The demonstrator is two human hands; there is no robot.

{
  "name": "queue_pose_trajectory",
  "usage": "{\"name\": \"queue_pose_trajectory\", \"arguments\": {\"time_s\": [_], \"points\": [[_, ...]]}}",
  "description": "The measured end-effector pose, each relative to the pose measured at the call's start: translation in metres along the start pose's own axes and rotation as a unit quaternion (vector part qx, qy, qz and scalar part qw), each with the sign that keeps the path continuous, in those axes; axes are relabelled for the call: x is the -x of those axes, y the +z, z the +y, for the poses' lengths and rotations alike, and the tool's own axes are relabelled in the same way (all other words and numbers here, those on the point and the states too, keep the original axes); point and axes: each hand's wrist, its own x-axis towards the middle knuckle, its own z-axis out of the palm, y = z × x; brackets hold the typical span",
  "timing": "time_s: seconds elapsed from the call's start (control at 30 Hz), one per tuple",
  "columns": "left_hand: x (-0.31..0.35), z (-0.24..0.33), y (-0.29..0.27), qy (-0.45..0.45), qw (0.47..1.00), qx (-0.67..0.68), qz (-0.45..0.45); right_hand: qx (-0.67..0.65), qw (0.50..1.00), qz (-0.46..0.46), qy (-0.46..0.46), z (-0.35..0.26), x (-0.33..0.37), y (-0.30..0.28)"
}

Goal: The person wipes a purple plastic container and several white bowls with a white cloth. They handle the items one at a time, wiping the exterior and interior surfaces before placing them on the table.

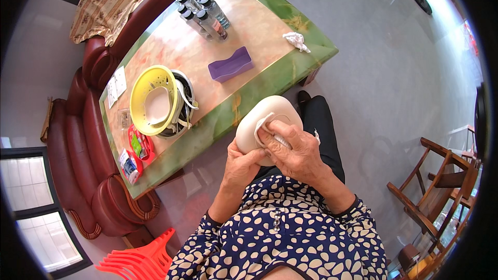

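A cream, rounded oblong container or lid (278, 105) is held in front of my body, just off the near edge of the table. My left hand (239, 165) grips its lower left rim, with the thumb across it. My right hand (296, 151) has curled fingers on a bunched white cloth (263, 123), pressed against the container's surface. Part of the cloth is hidden under the fingers, and whether it is cloth or thick tissue is hard to tell.
The green-bordered table (218, 116) carries a yellow basin (136, 98) among stacked pots, a purple tray (231, 66), several clear bottles (207, 21), crumpled tissue (296, 40) and red packets (139, 142). A red sofa (72, 140), stacked red stools (142, 256) and a wooden chair (433, 189) stand around.
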Motion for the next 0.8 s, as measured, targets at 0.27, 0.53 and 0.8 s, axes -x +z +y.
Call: {"name": "queue_pose_trajectory", "arguments": {"time_s": [0.27, 0.53, 0.8], "points": [[-0.001, -0.002, 0.008, 0.011, 0.999, 0.05, 0.015, 0.068, 0.99, -0.02, 0.121, 0.006, -0.006, -0.002], [-0.004, 0.0, 0.006, 0.044, 0.994, 0.087, 0.059, 0.073, 0.992, -0.099, -0.004, -0.007, 0.009, -0.004], [-0.003, -0.003, 0.011, 0.028, 0.994, 0.088, 0.054, -0.12, 0.98, 0.068, 0.143, -0.005, -0.01, -0.007]]}}
